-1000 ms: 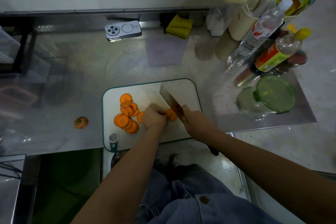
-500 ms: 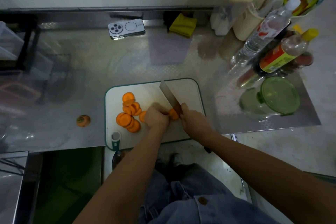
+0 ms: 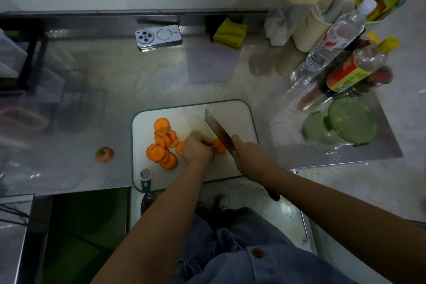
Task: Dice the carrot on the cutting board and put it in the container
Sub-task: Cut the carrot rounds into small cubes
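**Step in hand:** slicing; dicing not yet begun.

- Carrot stub (image 3: 217, 145): lies mid cutting board (image 3: 239, 117), held by the left hand (image 3: 197, 150), whose fingers are curled over it.
- Cleaver (image 3: 217, 129): handle gripped by the right hand (image 3: 249, 154), blade down against the stub's right face.
- Carrot slices (image 3: 161, 145): overlapping rounds, left half of the board.
- Container (image 3: 350, 122): glass, green lid apparently on, well to the right on the surface (image 3: 115, 87).
- Carrot top (image 3: 104, 154): off the board, to the left.

**Advice:** keep the fingertips tucked behind the knuckles and the blade flat against them. Stack a few rounds, cut strips, then cut across. Take the lid off before transferring.

**Writing:**
- Water bottle (image 3: 332, 41): red-and-white label, unreadable.
- Sauce bottle (image 3: 355, 69): red-and-yellow label, text too blurred to read.
- Phone (image 3: 158, 37): no legible mark.
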Demonstrator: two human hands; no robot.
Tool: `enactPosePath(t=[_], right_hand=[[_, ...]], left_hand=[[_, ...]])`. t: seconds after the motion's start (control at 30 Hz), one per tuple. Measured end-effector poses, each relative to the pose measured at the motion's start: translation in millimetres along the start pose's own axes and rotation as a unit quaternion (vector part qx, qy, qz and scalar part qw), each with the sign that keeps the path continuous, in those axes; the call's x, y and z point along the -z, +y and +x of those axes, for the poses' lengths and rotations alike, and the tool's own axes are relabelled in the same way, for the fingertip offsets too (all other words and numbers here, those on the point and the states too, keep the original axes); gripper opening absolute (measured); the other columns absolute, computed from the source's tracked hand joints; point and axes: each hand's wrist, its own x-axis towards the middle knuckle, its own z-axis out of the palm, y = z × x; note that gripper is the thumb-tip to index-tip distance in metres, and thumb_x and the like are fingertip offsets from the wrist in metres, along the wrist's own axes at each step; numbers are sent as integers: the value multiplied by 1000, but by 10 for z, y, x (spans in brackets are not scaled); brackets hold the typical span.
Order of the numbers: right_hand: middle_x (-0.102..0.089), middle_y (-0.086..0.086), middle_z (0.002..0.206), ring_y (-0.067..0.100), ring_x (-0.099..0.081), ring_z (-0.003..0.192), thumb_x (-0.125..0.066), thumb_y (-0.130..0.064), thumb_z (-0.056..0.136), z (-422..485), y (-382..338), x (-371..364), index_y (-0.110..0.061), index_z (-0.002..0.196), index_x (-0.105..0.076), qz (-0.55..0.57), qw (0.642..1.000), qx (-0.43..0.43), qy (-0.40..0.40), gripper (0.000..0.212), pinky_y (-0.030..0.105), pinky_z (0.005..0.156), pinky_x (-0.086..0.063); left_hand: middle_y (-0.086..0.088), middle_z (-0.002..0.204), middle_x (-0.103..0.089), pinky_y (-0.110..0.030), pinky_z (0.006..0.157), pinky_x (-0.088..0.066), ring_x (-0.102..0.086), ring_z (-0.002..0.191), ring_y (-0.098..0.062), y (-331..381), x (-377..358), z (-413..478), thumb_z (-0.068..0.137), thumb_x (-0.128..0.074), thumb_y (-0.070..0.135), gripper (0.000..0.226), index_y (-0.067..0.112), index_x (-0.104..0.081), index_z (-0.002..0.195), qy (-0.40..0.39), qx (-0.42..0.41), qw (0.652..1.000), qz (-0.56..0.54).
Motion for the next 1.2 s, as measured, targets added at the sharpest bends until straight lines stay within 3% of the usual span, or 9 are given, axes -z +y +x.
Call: enactPosePath(t=[0.2, 0.5, 0.6, 0.73, 0.87, 1.03, 1.2], right_hand=[[-63, 12, 89, 27, -57, 68, -41, -16, 97, 81, -52, -132, -11, 132, -31, 7, 1000, -16, 4, 37, 34, 56, -42], [-54, 5, 78, 23, -50, 62, -40, -23, 99, 155, -60, -29, -10, 121, -37, 54, 997, -2, 47, 25, 36, 56, -44], [-58, 8, 81, 24, -51, 63, -40, -24, 99, 106, -48, 31, -10, 124, -37, 30, 999, 12, 27, 28, 35, 56, -43], [-62, 12, 88, 27, -56, 68, -40, -22, 98, 47, -12, 52, -11, 127, -35, 6, 1000, 11, 0, 31, 37, 58, -47], [-61, 11, 85, 24, -54, 64, -42, -20, 97, 0, 14, 19, -11, 127, -35, 6, 1000, 3, -10, 32, 38, 59, -49], [-62, 13, 86, 26, -53, 64, -41, -17, 97, 54, -19, -89, -10, 131, -34, 25, 1000, 3, 6, 35, 34, 55, -41], [-62, 13, 86, 31, -60, 70, -41, -20, 98, 110, -38, -203, -10, 129, -35, 30, 999, -17, 26, 33, 38, 59, -48]], left_hand=[[-9, 87, -73, -28, 63, -53, -67, 82, -21, -4, -4, -8, 79, -73, 24, 15, 10, -76, 84, 8, -5, 1000, 11], [-7, 86, -71, -25, 56, -42, -65, 79, -21, 6, 26, -23, 81, -72, 22, 15, 8, -74, 85, 2, -3, 1000, -1], [-5, 81, -67, -25, 57, -40, -62, 76, -19, 28, 41, -40, 81, -73, 21, 12, 10, -72, 84, -5, -3, 1000, 1], [-10, 93, -71, -26, 58, -41, -66, 87, -24, 25, 50, -42, 80, -74, 23, 18, 8, -72, 90, -1, 1, 1000, 8], [-8, 90, -72, -21, 46, -35, -65, 82, -19, 26, 44, -38, 80, -73, 24, 16, 11, -74, 88, -4, -4, 1000, 13], [-9, 89, -72, -27, 61, -49, -67, 84, -22, 23, 32, -20, 81, -71, 23, 14, 11, -74, 88, 4, -10, 999, 40], [-6, 90, -72, -23, 54, -43, -67, 84, -21, 22, 35, -20, 82, -71, 25, 14, 13, -75, 88, 5, -6, 1000, 30]])
